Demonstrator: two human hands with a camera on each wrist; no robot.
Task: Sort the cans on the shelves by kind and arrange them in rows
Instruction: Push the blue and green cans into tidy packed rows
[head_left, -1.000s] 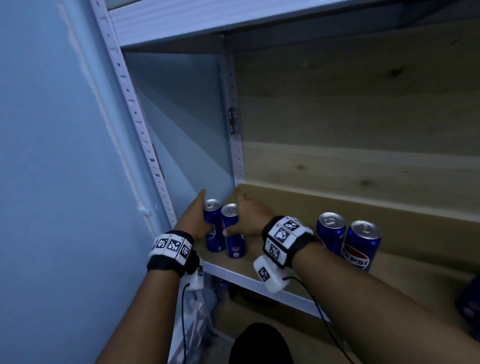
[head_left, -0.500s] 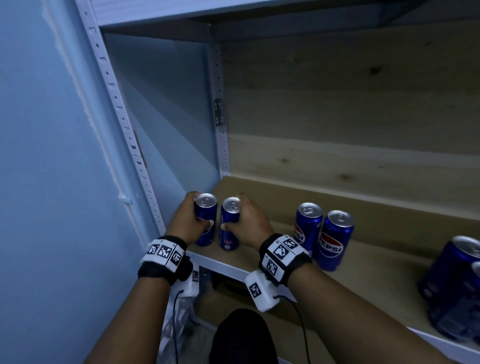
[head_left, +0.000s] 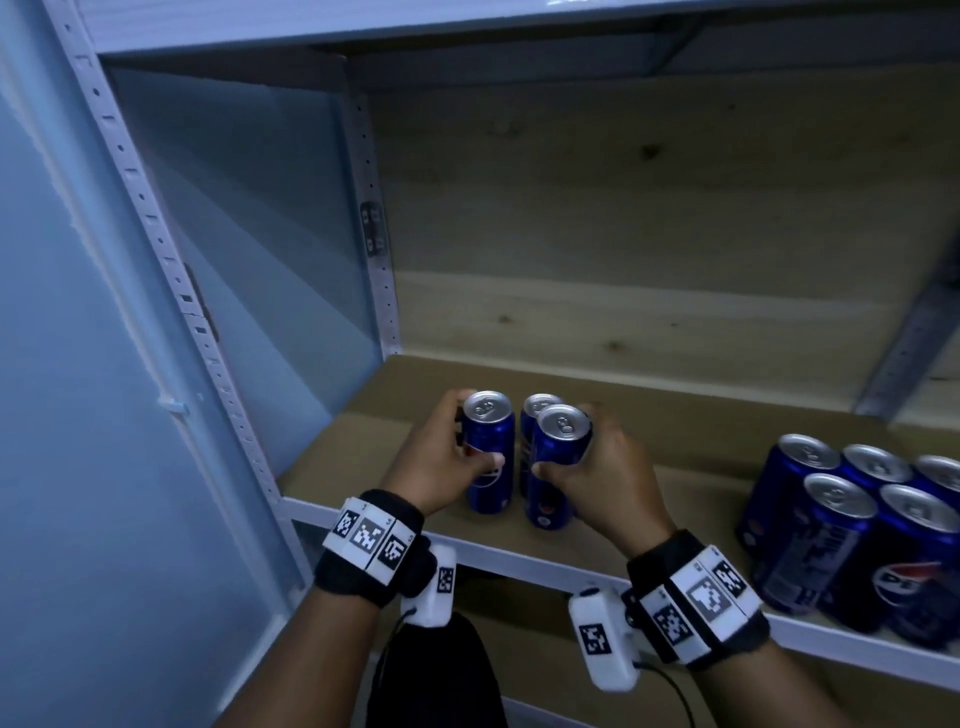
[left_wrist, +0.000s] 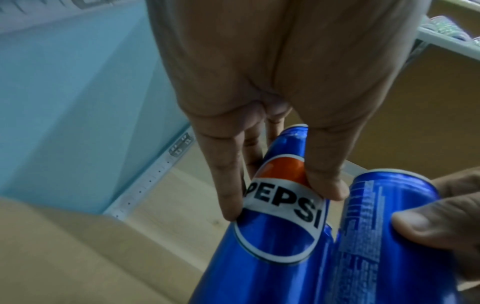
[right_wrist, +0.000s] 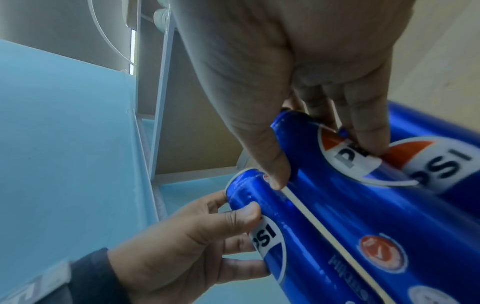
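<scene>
Two blue Pepsi cans stand upright side by side near the front left of the wooden shelf board (head_left: 363, 447). My left hand (head_left: 467, 441) grips the left can (head_left: 488, 467); the left wrist view shows its fingers (left_wrist: 228, 185) curled round that can (left_wrist: 275, 236). My right hand (head_left: 569, 447) grips the right can (head_left: 556, 467), also in the right wrist view (right_wrist: 337, 195). A third can (head_left: 537, 408) stands just behind, touching the right hand's fingers (right_wrist: 363, 127). Whether the held cans rest on the board I cannot tell.
Several more blue cans (head_left: 857, 525) stand packed together at the shelf's right front. A white perforated upright (head_left: 208, 353) and the light blue wall (head_left: 78, 415) bound the left side. A wooden back panel (head_left: 623, 234) closes the rear. Another shelf (head_left: 363, 26) hangs overhead.
Both hands have carried their cans from the far left corner rightward and forward, up against a can that stood apart. The group of cans at the right has come into view.
</scene>
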